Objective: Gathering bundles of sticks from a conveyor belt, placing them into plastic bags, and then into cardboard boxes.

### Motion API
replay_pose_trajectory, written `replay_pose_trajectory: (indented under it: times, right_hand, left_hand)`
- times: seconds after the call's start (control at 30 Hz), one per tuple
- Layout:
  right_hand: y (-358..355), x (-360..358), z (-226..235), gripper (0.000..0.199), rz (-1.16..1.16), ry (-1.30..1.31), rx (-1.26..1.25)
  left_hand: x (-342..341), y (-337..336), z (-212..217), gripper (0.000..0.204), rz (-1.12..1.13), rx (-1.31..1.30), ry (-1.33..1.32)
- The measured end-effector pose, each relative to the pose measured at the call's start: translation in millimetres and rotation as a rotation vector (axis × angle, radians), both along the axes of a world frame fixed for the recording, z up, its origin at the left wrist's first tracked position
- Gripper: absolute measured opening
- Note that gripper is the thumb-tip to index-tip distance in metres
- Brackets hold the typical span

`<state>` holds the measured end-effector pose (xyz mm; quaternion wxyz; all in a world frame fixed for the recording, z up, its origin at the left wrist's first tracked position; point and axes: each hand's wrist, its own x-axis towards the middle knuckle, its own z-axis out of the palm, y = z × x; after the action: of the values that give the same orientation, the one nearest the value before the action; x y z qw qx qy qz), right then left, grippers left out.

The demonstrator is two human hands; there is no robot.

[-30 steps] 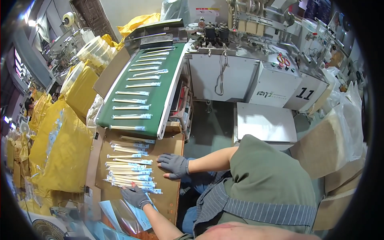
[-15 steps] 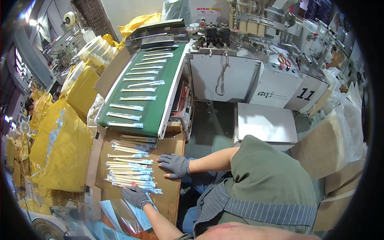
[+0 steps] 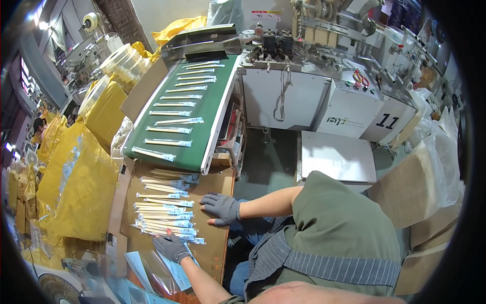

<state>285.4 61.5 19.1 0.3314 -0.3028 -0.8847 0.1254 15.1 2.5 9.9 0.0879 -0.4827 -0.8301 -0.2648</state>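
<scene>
Several thin wooden sticks in clear wrappers with blue-printed ends, looking like wrapped chopsticks, lie in a loose row on the brown board. My left hand, in a grey glove with bare fingertips, is at the near end of the row. Its fingers are spread and touch the nearest packets. Flat on the board, right of the row, rests my right hand in the same kind of glove. Its fingers are stretched toward the blue ends, holding nothing. More wrapped packets lie spaced out on the green conveyor belt.
Blue printed sheets and clear film lie by my left wrist. Large yellow bags stand left of the board. A machine cabinet with red-handled scissors on top stands beyond, a white box before it.
The packets on the belt have moved toward me. The nearest one has come off the belt's end onto the far part of the row. Both hands stay almost still.
</scene>
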Motion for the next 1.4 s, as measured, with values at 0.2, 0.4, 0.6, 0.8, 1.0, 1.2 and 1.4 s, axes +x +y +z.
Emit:
replay_pose_trajectory:
  times: [0.2,0.4,0.6,0.8,1.0,1.2,1.4]
  right_hand:
    - [0,1,3,0.052,0.005,-0.013,0.008]
    - [-1,1,6,0.053,0.008,-0.014,-0.005]
    - [-1,2,4,0.054,0.010,-0.007,-0.011]
    - [0,1,5,0.052,0.013,-0.027,-0.020]
    - [3,10,23,0.048,0.183,0.134,-0.164]
    - [139,30,130,0.049,0.150,0.326,0.251]
    - [388,100,129,0.069,-0.791,-0.155,0.240]
  left_hand:
    - [-3,1,-3,0.066,-0.003,0.009,0.026]
    - [-2,0,-3,0.065,-0.008,0.029,0.046]
    - [2,-2,3,0.065,-0.012,-0.005,0.021]
    - [-1,-3,-1,0.065,0.007,-0.014,0.011]
    - [2,0,5,0.066,-0.035,0.012,-0.008]
    - [3,-5,6,0.064,-0.037,0.005,0.016]
    - [3,-7,4,0.061,-0.025,-0.020,0.029]
